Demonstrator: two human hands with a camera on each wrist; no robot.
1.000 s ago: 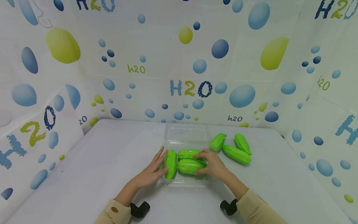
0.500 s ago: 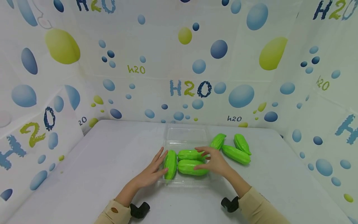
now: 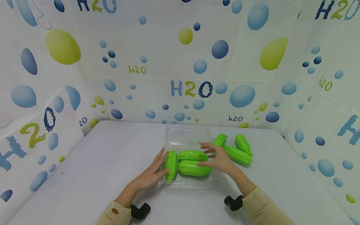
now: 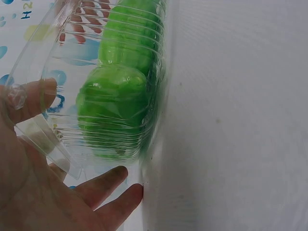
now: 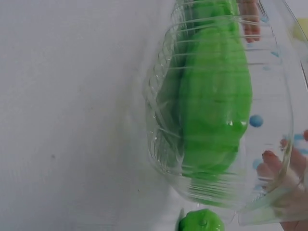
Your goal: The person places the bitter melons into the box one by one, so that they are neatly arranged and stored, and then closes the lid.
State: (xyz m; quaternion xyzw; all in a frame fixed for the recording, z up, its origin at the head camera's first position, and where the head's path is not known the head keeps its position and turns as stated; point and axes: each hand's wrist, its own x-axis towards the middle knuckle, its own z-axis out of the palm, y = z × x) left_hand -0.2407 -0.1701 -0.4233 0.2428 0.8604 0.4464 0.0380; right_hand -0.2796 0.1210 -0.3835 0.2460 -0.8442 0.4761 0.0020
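Observation:
A clear plastic clamshell box (image 3: 194, 180) lies with its lid folded back, holding three green ribbed fruits that look like star fruit. One fruit (image 3: 171, 165) stands lengthwise at the left; a back fruit (image 3: 191, 155) and a front fruit (image 3: 192, 168) lie crosswise beside it. My left hand (image 3: 149, 175) rests at the box's left rim, fingers spread, thumb over the inside. Above the box's right side hovers my right hand (image 3: 220, 160), fingers loosely bent with nothing between them. Through the box wall, the right wrist view shows a fruit (image 5: 216, 96).
Right of the box, three more green fruits lie on the white table (image 3: 84, 175): one near the lid (image 3: 187, 134), a slanted fruit (image 3: 238, 155) and a farther fruit (image 3: 243, 144). A patterned curtain (image 3: 157, 43) stands behind.
My right hand has let go of the fruits in the box and moved a little right and up, its fingers spreading. The left hand and the box stay in place.

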